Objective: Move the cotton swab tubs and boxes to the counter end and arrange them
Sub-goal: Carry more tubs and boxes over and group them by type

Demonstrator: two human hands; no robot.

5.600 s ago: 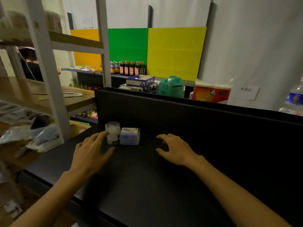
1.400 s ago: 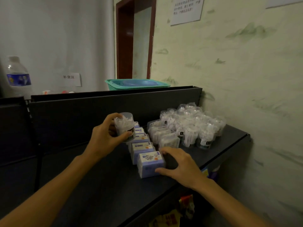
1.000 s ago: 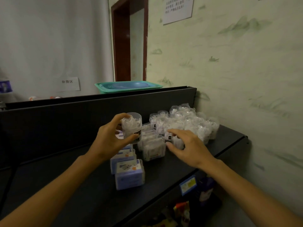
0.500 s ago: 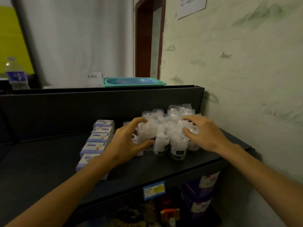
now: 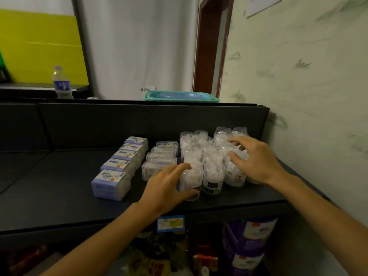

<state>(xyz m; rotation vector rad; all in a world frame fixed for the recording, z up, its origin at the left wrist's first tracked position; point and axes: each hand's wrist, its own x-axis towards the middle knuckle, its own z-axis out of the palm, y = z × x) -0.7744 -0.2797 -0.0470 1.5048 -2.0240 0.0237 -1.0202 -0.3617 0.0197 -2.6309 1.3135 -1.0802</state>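
Observation:
Several clear cotton swab tubs stand clustered at the right end of the black counter. To their left runs a row of clear swab boxes, and further left a row of purple swab boxes. My left hand grips the front-left tub, which stands on the counter, with forefinger and thumb curled round its side. My right hand reaches over the right side of the cluster, thumb and fingers curled round a tub there.
A black back panel closes the counter behind the goods, and a pale wall bounds it on the right. A teal basin and a water bottle sit beyond the panel. Packaged goods and a price tag show below.
My left hand has brought its tub down from the air and set it at the front left of the cluster. My right hand left the purple box and moved onto the right-hand tubs.

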